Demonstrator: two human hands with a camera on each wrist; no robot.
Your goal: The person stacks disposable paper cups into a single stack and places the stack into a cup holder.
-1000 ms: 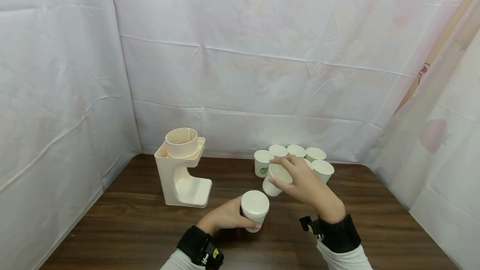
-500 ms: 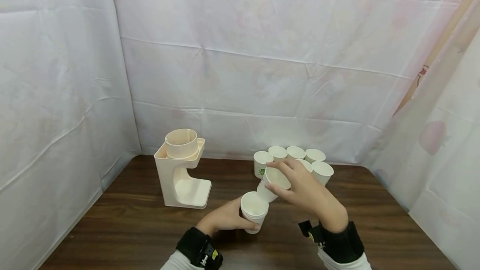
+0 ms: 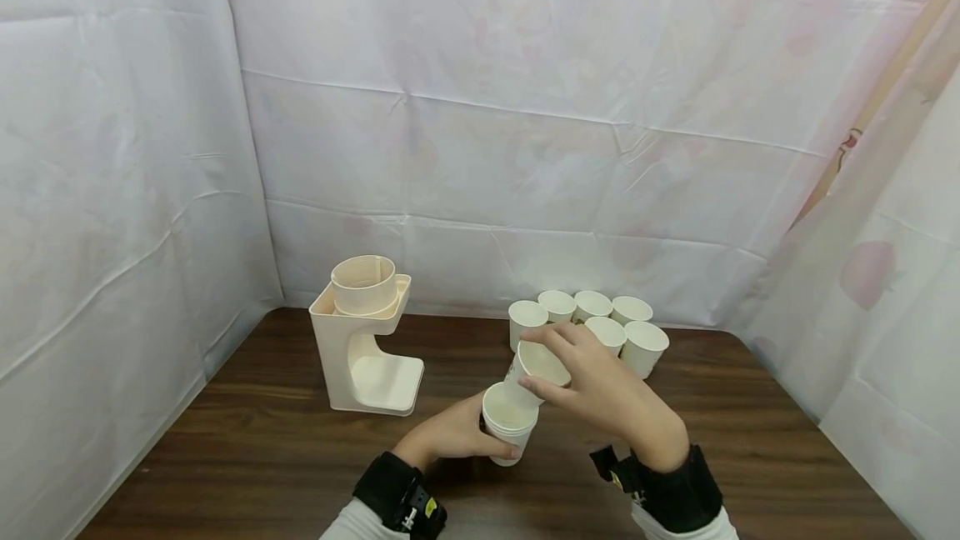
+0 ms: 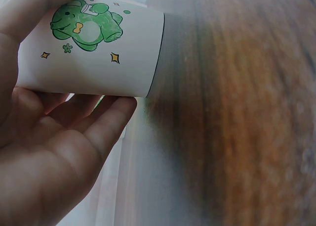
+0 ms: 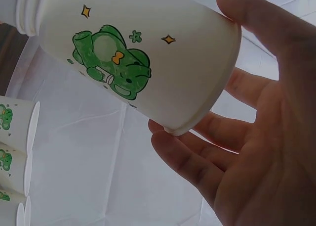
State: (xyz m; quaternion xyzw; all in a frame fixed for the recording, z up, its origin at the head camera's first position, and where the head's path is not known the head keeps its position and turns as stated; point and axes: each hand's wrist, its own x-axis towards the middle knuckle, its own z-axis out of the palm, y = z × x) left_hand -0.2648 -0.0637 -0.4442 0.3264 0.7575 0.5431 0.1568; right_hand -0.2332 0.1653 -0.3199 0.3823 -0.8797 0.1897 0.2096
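My left hand (image 3: pixel 452 432) grips a stack of nested white paper cups (image 3: pixel 510 425) low over the front of the table. In the left wrist view the outer cup (image 4: pixel 98 70) shows a green bear print, with fingers and thumb around it. My right hand (image 3: pixel 603 377) holds another paper cup (image 3: pixel 542 363) near its rim, tilted, with its base at the mouth of the stack. The right wrist view shows that cup's bear print (image 5: pixel 113 63) and its base end beside the stacked rims (image 5: pixel 29 11). Whether its base is inside the stack is hard to tell.
Behind my right hand several white paper cups (image 3: pixel 647 347) stand upright in a cluster. To the left is a cream stand (image 3: pixel 341 365) with a round cup-like holder (image 3: pixel 363 298) on top. A white curtain (image 3: pixel 450 148) closes off the back of the brown wooden table (image 3: pixel 247 457).
My right hand has moved left and toward me with its cup, from beside the cluster to the mouth of the stack. The left hand and its stack have stayed in place.
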